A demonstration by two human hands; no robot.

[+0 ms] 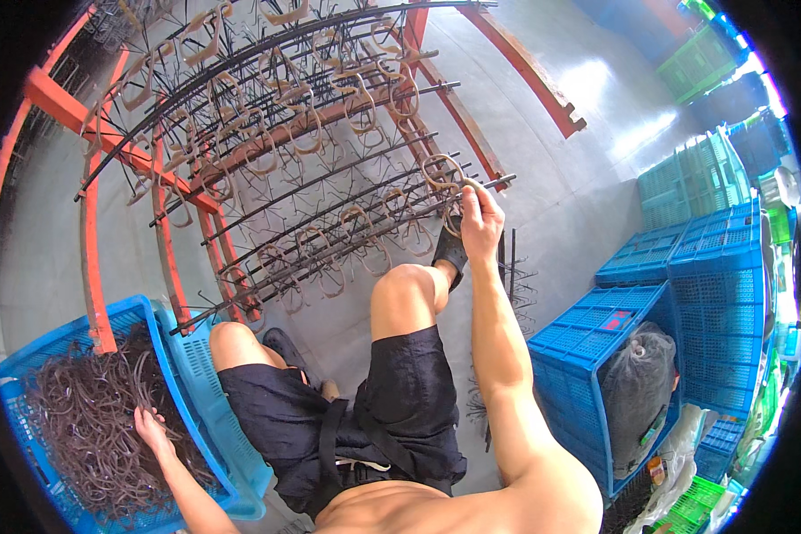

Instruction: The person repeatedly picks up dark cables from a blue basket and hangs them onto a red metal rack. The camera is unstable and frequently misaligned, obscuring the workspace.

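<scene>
My right hand (482, 219) pinches a brown plastic ring-shaped piece, which looks like an eyeglass frame (442, 172), at the right end of the nearest black hook bar (347, 245). Similar brown frames (320, 257) hang along that bar, and more (304, 127) hang on the bars farther up. Down on the left, my left hand (151, 428) is among thin, curved dark-brown strips (100, 427) heaped in a blue plastic crate (23, 417). Its fingers touch the strips; whether they grip any is unclear.
An orange-red metal rack (133, 160) carries the bars, whose thin hooks stick out. One rack arm (527, 67) juts out at upper right. Blue crates (717, 300) are stacked on the right, one holding a dark filled plastic bag (641, 394). A spiky bar (517, 280) stands beside my right forearm.
</scene>
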